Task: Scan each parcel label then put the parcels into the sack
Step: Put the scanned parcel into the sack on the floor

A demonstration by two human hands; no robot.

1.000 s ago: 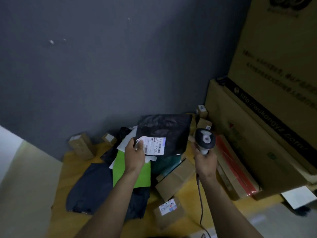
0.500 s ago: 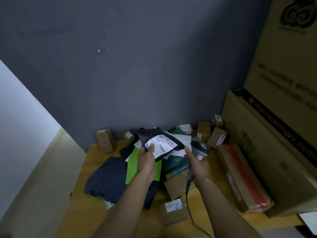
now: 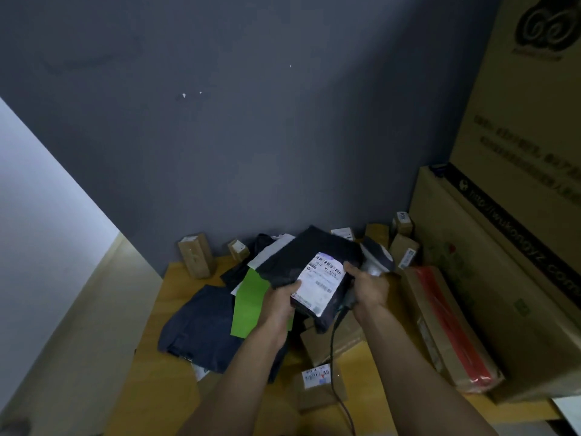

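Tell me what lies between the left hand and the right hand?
In the head view, the dark parcel with its white label lies between the left hand, which grips it, and the right hand, which holds the scanner.

The left hand (image 3: 278,305) gripped a dark parcel (image 3: 301,256), its white label (image 3: 320,281) facing up. The right hand (image 3: 367,287) held the scanner (image 3: 377,258) just beside the label. Beneath, boxes (image 3: 196,256) and bags (image 3: 201,332) lay on the table (image 3: 151,388), with cartons (image 3: 503,247) stacked at right.

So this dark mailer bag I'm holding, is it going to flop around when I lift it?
Probably floppy: the dark mailer bag wrinkles and bends around the left hand. Likely light too, since a thumb-and-finger pinch seems to carry it.
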